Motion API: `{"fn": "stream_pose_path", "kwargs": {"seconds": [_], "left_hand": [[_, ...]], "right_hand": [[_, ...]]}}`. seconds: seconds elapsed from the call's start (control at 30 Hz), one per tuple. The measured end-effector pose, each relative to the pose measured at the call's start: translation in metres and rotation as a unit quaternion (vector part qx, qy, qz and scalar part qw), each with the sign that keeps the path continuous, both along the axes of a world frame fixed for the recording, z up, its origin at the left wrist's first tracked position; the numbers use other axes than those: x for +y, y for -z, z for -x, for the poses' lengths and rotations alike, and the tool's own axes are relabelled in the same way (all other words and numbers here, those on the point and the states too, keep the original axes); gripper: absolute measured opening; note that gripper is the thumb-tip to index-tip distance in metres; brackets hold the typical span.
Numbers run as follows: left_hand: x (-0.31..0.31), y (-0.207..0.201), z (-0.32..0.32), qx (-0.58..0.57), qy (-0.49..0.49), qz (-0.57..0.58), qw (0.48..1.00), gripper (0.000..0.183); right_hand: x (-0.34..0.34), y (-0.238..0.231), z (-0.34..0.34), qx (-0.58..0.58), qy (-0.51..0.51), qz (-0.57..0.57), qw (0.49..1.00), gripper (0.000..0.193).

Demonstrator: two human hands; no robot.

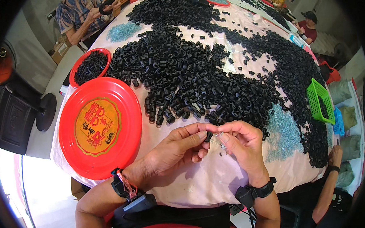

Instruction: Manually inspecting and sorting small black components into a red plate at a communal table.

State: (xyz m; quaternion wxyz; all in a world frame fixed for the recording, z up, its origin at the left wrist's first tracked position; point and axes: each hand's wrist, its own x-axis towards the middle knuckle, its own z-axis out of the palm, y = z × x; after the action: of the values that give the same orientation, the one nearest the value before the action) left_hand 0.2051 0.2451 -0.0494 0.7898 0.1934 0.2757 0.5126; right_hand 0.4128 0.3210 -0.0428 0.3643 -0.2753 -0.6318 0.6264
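Near the front of the cloth-covered table, my left hand (185,142) pinches a small black tubular plastic part (209,136) between thumb and fingers. Close against it, my right hand (245,145) is closed on a tiny clear, shiny piece (222,139), too small to make out fully. The fingertips of both hands almost meet. Just beyond them spreads a large pile of loose black plastic parts (176,73). To the right of my right hand lies a heap of small pale blue, clear pieces (283,135).
A large red tray (70,132) lies at left, beside a red bowl (76,80) of thin black pieces. A green basket (319,100) and a blue basket (338,122) stand at right. Another person's arm (333,168) reaches in at lower right; other people sit around the table.
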Motion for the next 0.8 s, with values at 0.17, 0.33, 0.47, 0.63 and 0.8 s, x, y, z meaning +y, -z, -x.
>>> {"fn": "stream_pose_path", "kwargs": {"seconds": [0.17,0.33,0.47,0.63,0.8], "left_hand": [[0.007,-0.003,-0.002,0.013,-0.019,0.068,0.997,0.027],[0.007,0.013,0.0,-0.037,-0.008,0.039,0.999,0.027],[0.005,0.02,0.0,-0.066,-0.01,0.027,0.997,0.029],[0.005,0.019,0.003,-0.082,0.003,0.044,0.996,0.03],[0.005,0.01,0.002,-0.034,0.008,0.068,0.997,0.033]], "right_hand": [[-0.003,0.003,0.005,-0.008,0.042,-0.093,0.995,0.018],[0.001,0.001,0.005,-0.07,0.054,-0.205,0.975,0.02],[0.001,-0.002,0.004,-0.119,0.053,-0.243,0.961,0.026],[-0.001,-0.001,0.008,-0.118,0.063,-0.287,0.948,0.031],[0.001,-0.004,0.006,-0.162,0.064,-0.349,0.921,0.034]]}}
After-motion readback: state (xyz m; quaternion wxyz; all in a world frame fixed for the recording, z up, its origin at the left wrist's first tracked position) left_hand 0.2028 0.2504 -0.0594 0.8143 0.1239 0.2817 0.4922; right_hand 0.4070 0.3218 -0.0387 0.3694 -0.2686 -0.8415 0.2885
